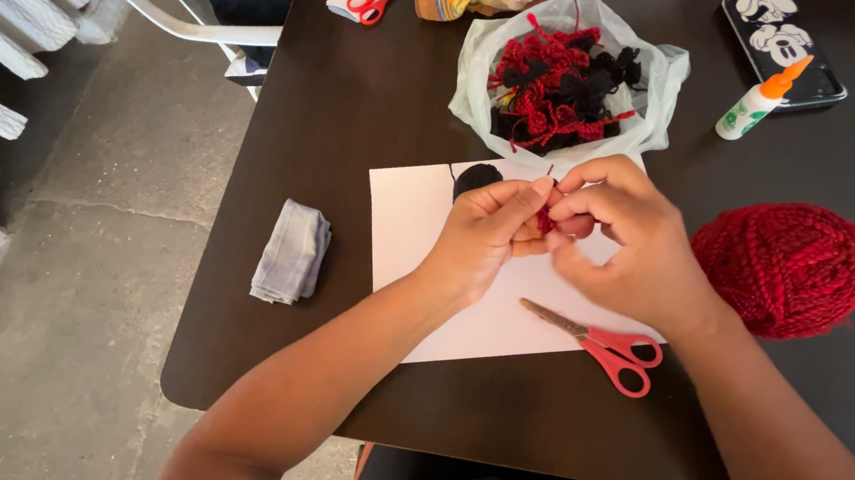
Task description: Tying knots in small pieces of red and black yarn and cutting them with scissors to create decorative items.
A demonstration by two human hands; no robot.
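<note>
My left hand [488, 232] and my right hand [623, 239] meet over a white sheet of paper [414, 219] on a dark table [356, 115]. Both pinch a small piece of red yarn [545, 220] between their fingertips. A black yarn pompom [476, 177] lies on the paper just behind my left hand. Red-handled scissors [606, 345] rest on the paper's near edge, below my right hand. A big red yarn ball [785, 265] sits right of my right wrist.
A clear plastic bag [569, 80] of red and black yarn scraps stands behind the paper. A folded grey cloth [292, 251] lies at the left. A glue bottle [758, 101], a dark printed case [784, 44] and a second pair of scissors [376, 1] sit far back.
</note>
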